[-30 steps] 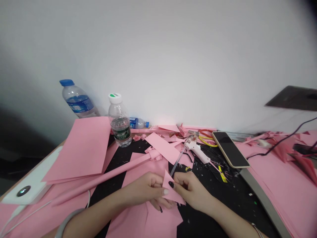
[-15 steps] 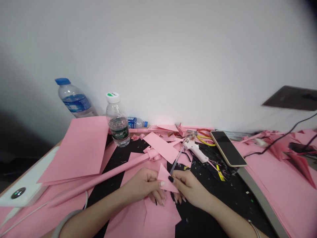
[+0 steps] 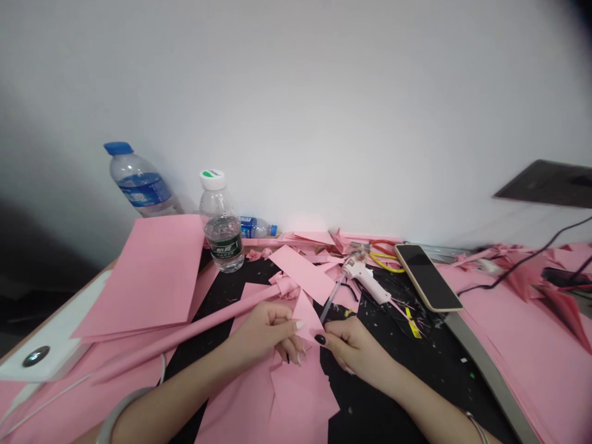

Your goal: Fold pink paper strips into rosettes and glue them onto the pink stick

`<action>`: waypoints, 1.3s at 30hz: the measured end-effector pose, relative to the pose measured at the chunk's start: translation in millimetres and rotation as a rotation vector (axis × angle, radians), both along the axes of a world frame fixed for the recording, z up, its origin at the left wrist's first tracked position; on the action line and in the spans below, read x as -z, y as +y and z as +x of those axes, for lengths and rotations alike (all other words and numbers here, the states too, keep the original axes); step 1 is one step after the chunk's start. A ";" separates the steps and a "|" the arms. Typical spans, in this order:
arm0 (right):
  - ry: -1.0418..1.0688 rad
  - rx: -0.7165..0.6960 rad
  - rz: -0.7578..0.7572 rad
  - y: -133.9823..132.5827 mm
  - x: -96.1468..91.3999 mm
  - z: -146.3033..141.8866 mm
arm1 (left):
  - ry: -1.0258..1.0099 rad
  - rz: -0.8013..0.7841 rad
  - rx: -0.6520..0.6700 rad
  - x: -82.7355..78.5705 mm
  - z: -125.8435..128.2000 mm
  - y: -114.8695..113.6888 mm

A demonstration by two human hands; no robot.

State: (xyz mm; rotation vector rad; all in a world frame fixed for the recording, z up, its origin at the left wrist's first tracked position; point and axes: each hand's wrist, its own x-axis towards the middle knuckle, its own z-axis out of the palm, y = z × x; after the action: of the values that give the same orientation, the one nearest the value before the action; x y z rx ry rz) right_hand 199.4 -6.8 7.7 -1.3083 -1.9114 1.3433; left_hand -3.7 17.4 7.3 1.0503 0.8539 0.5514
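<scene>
A small folded piece of pink paper [image 3: 307, 316] is held between my two hands, above loose pink sheets [image 3: 303, 394]. My left hand [image 3: 272, 332] pinches its left edge between thumb and fingers. At its lower right corner my right hand [image 3: 354, 345] grips it, the dark-nailed thumb on top. Just beyond the paper lies a white glue gun [image 3: 367, 279] with a translucent glue stick. A rolled pink paper tube [image 3: 203, 331] with a crumpled end runs to the left of my left hand. A pink paper strip [image 3: 303, 273] lies past the fingers.
An upright water bottle [image 3: 224, 243] and a leaning blue-capped bottle [image 3: 143, 185] stand at the back left. A phone [image 3: 428, 277] lies on the right, near yellow-handled scissors [image 3: 386, 263]. Pink sheets [image 3: 148, 271] are stacked left; a cable [image 3: 518, 262] crosses the right.
The pink paper has turned and risen slightly between my hands. My right thumb has shifted down to its corner, and the right fingers have curled in beneath.
</scene>
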 end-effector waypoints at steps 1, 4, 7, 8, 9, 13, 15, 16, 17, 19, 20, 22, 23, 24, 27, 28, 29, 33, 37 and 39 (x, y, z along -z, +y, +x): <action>0.027 -0.009 -0.023 0.3 0.9 0.7 | -0.004 0.007 0.025 0.4 -0.8 -0.3; 0.119 -0.028 -0.097 0.4 2.9 2.0 | -0.014 0.004 0.182 2.0 -2.4 -3.2; 0.134 -0.084 -0.127 -1.3 1.7 1.3 | -0.022 -0.020 0.325 2.9 -1.5 -7.5; 0.124 -0.103 -0.127 -2.2 0.7 0.8 | -0.023 -0.030 0.353 3.0 -0.8 -8.8; 0.116 -0.114 -0.126 -2.9 -0.5 0.2 | -0.021 -0.038 0.372 2.9 -0.2 -9.9; 0.129 -0.123 -0.122 -4.1 -5.2 -1.1 | -0.023 -0.046 0.428 2.5 0.5 -12.1; 0.142 -0.121 -0.122 -3.5 -7.1 -1.2 | -0.025 -0.038 0.454 2.6 -0.4 -12.5; 0.150 -0.118 -0.135 -3.1 -7.8 -1.2 | -0.028 -0.035 0.466 2.6 -0.9 -12.7; 0.160 -0.117 -0.155 -2.7 -8.3 -1.1 | -0.030 -0.031 0.473 2.7 -1.5 -12.8; 0.194 -0.128 -0.191 -1.9 -8.9 -0.6 | -0.034 -0.025 0.480 3.0 -2.4 -12.9; 0.211 -0.137 -0.199 -1.7 -8.9 -0.2 | -0.034 -0.024 0.479 3.2 -2.7 -13.0; 0.223 -0.163 -0.202 -1.7 -8.3 0.6 | -0.026 -0.023 0.475 3.9 -2.9 -13.2; 0.219 -0.173 -0.201 -2.0 -7.6 1.1 | -0.024 -0.021 0.474 4.3 -2.9 -13.2; 0.211 -0.181 -0.202 -2.3 -6.8 1.4 | -0.023 -0.018 0.475 4.5 -2.7 -13.2; 0.218 -0.192 -0.222 -3.4 -3.2 1.9 | -0.029 -0.015 0.482 3.5 -1.7 -13.1; 0.234 -0.192 -0.231 -3.6 -1.9 1.8 | -0.032 -0.018 0.483 2.5 -1.2 -13.0; 0.252 -0.193 -0.239 -3.7 -0.9 1.7 | -0.034 -0.022 0.484 1.4 -0.8 -12.9; 0.242 -0.156 -0.211 -3.2 -0.2 1.0 | -0.034 -0.029 0.502 -1.8 -0.5 -13.1; 0.221 -0.096 -0.165 -2.8 0.1 1.6 | -0.043 -0.045 0.546 -0.6 -2.3 -13.4; 0.254 -0.108 -0.170 -3.2 3.0 2.1 | -0.047 -0.043 0.566 0.1 -3.1 -13.7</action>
State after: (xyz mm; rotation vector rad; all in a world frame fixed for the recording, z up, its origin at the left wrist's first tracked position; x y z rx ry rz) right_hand 201.5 -10.0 4.7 -1.0613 -1.7462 1.6708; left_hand -6.8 3.7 7.2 1.1724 0.4892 0.0789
